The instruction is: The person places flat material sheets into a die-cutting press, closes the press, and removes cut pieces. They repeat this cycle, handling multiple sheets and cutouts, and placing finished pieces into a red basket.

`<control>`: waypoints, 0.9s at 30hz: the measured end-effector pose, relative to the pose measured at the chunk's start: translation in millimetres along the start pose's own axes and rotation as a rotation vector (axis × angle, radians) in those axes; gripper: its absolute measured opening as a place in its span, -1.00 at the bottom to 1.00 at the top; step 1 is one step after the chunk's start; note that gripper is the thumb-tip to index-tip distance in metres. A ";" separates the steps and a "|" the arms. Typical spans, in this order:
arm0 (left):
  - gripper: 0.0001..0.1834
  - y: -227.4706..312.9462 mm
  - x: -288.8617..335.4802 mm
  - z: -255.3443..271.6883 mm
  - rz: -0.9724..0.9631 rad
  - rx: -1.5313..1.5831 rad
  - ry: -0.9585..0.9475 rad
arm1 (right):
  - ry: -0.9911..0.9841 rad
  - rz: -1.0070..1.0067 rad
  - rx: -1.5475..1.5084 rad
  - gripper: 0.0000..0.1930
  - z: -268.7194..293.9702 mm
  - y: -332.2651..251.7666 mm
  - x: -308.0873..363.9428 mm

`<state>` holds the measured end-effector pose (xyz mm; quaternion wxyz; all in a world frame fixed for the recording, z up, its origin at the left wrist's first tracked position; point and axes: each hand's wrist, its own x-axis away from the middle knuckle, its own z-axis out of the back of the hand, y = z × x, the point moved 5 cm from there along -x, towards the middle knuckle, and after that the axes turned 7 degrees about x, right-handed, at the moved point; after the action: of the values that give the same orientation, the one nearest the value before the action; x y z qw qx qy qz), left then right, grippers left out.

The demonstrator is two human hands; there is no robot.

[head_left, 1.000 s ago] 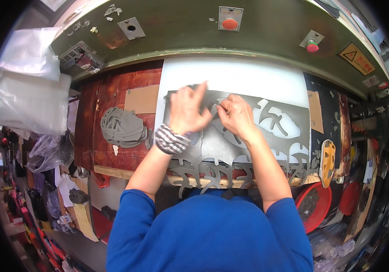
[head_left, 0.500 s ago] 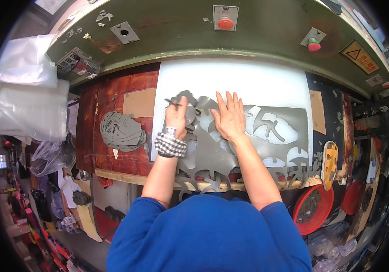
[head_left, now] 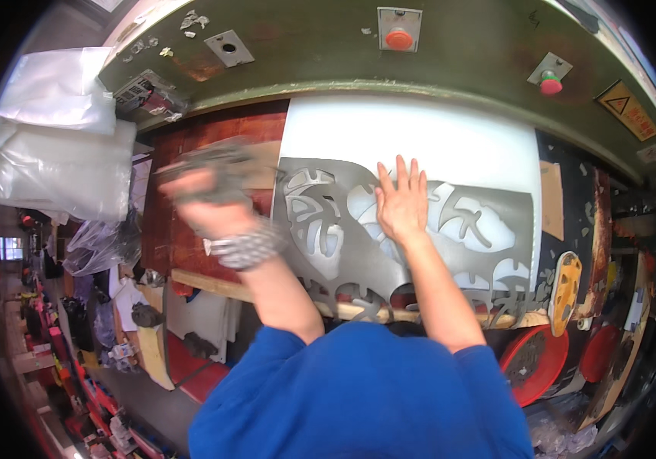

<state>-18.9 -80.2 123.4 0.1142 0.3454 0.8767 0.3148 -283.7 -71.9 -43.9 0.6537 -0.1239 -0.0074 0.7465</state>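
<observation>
My left hand (head_left: 209, 205), blurred by motion, grips several grey cut-out pieces (head_left: 225, 162) over the dark red board (head_left: 190, 256) at the left. The pile of similar pieces that lay on that board is hidden by the hand and what it carries. My right hand (head_left: 403, 203) lies flat, fingers stretched out, on a grey sheet (head_left: 370, 264) of thin material full of curved cut-out holes. Beneath the sheet is a white board (head_left: 466, 138), showing through the holes. The sheet's lower edge droops in strips over the table's wooden front edge (head_left: 205, 284).
Behind the boards rises a green machine beam (head_left: 313, 50) with a red button (head_left: 399, 39) and another button (head_left: 550, 83). Clear plastic bags (head_left: 75, 164) stand at the left. A yellow, hole-pierced tool (head_left: 566, 291) rests at the right edge, above a red basin (head_left: 546, 375).
My left hand has swung left from the sheet to the red board, carrying grey pieces away. Holes at the sheet's left end now show. My right hand stays on the sheet.
</observation>
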 end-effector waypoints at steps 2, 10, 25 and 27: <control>-0.45 102.0 -26.1 -45.8 -0.455 0.071 -0.110 | 0.063 0.046 0.010 -0.43 1.4 -0.5 -3.4; -0.78 -19.2 49.0 4.9 0.256 -0.436 -0.559 | 0.477 -0.021 -0.751 -0.74 118.2 -24.0 15.3; -0.73 -33.3 141.4 30.7 0.751 -0.324 -0.664 | 0.205 -1.024 -2.052 -0.55 93.7 28.5 53.9; -0.72 -20.5 134.1 32.9 0.601 -0.480 -0.685 | 0.505 -1.183 -1.885 -0.52 98.1 94.6 57.4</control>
<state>-114.7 14.7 87.2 0.3752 0.6294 0.5543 0.3948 -401.5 -14.7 24.7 0.5326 -0.6892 -0.4906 -0.0273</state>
